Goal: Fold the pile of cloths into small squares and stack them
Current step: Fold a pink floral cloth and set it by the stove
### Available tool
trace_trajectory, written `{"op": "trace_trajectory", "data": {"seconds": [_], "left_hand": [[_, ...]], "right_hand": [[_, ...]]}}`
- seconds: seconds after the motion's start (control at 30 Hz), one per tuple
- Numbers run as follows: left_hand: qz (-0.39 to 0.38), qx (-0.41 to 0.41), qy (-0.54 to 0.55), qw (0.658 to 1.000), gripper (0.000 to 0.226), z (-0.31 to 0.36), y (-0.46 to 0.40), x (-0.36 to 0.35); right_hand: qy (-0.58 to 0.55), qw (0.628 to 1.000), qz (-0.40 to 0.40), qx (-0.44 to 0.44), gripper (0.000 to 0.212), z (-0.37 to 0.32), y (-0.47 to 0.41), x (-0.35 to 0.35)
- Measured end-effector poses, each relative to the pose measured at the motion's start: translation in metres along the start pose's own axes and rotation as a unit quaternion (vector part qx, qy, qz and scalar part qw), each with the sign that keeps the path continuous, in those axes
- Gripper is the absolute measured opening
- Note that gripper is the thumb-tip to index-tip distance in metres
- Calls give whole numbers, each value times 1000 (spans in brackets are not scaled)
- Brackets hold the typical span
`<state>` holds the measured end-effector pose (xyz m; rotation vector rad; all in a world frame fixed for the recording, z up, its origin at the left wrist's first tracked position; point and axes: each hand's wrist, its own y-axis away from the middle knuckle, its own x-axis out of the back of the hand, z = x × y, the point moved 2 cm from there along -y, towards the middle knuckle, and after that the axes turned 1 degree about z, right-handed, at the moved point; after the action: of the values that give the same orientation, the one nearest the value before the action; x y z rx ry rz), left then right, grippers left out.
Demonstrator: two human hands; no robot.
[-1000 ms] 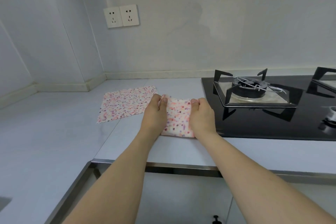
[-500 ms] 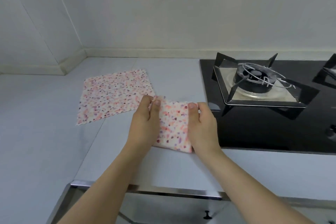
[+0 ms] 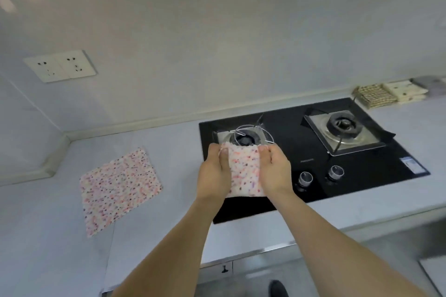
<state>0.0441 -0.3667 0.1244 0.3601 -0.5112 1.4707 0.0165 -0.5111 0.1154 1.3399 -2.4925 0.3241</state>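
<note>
folded stack (image 3: pixel 388 94) blurred, far right

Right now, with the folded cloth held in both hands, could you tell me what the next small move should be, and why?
Probably carry the folded cloth right, past the stove, onto the stack of folded cloths. Both the left hand and right hand hold it off the counter.

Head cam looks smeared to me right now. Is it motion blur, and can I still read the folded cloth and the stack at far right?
Head view: soft all over, likely motion blur; wide-angle bends the counter edge. The folded cloth between left hand and right hand reads, its speckles smeared. The stack at far right is blurred; layers can't be counted. The flat cloth is clearer.
</note>
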Motion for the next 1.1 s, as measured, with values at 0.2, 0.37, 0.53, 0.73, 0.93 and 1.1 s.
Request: {"op": "trace_trajectory", "data": {"seconds": [0.2,0.37,0.53,0.73,0.93,1.1], "left_hand": [[7,-43,4,999,23,83,-31,-87],[-20,-74,29,997,21,160,-50,-167],[-40,-84,20,995,22,192,-81,-221],[-102,-70,39,992,27,222,-111,-313],[-126,-80,37,988,21,280,-134,-416],[-87,-42,71,993,20,329,-144,-503]], "right_hand": [[-17,999,28,15,29,9,-67,98],[-8,998,52,16,28,29,-129,185],[-26,997,66,-11,30,45,-184,224],[-12,992,116,-40,28,86,-238,283],[5,989,143,-42,29,127,-310,368],[21,995,99,-22,28,155,-376,443]]}}
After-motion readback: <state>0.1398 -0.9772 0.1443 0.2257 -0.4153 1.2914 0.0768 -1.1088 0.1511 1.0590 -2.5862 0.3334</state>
